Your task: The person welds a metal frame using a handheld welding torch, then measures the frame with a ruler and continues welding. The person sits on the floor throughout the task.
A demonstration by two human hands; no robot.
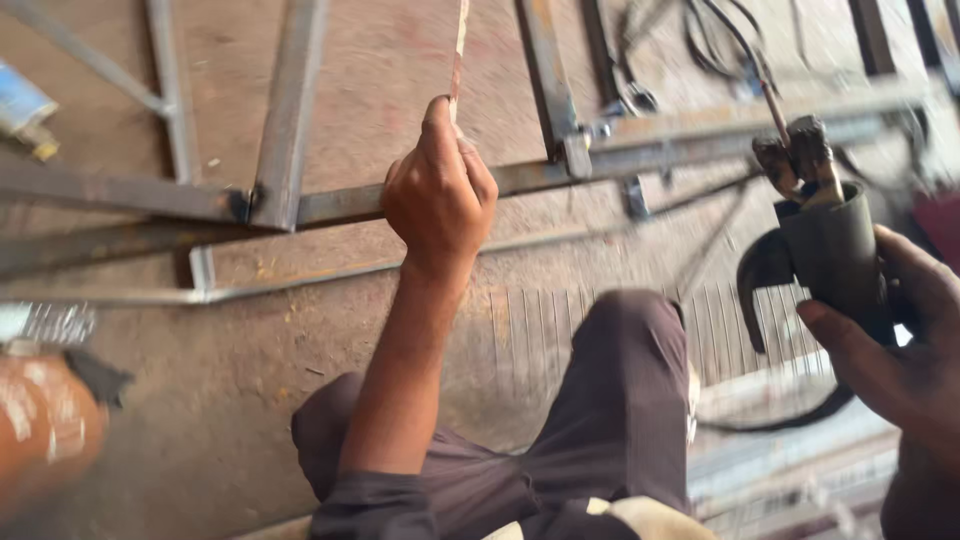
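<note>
My left hand (440, 195) is closed around a thin flat metal strip (459, 45) that stands up and runs to the top of the view. It is held above a welded frame of grey steel bars (290, 110) lying on the floor. My right hand (895, 335) grips the dark handle of a welding electrode holder (825, 235) at the right edge. The holder's metal jaws (797, 160) point up and clamp a thin rod. A black cable (770, 415) loops down from the holder.
My bent knee in dark trousers (625, 400) fills the lower middle. Black cables (720, 45) lie at the top right. An orange-brown rounded object (45, 430) sits at the lower left. A wire grille (540, 330) lies on the floor by my knee.
</note>
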